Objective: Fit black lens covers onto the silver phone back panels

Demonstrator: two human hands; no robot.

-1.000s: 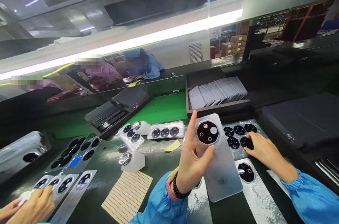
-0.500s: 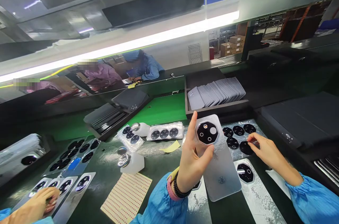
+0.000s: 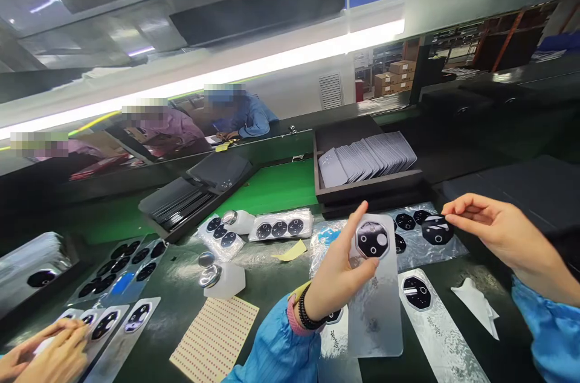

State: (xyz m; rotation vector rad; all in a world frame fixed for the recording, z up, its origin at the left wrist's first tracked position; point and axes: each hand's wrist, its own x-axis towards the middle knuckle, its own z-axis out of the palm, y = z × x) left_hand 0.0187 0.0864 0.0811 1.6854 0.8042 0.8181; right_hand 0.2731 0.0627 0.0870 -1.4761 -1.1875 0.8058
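My left hand [image 3: 338,277] grips a silver phone back cover [image 3: 376,298] upright, thumb and fingers by its black octagonal camera module [image 3: 372,240]. My right hand [image 3: 493,232] is raised above the bench and pinches a black octagonal lens piece [image 3: 437,230] between thumb and fingertips. Below it lies a clear sheet [image 3: 446,250] carrying several more black lens pieces. Another back cover [image 3: 432,316] lies flat on the bench under my right arm.
A dark tray of stacked grey covers [image 3: 367,159] stands behind. White dispenser bottles [image 3: 222,279], lens sheets [image 3: 281,227], a dotted sticker sheet [image 3: 212,337] and a white wipe [image 3: 475,304] lie around. A co-worker's hands [image 3: 40,356] work at the lower left. Other people sit across the green belt [image 3: 272,186].
My right hand has lifted one black lens piece off the sheet and risen to the right. My left hand has tilted the cover and shifted it slightly right.
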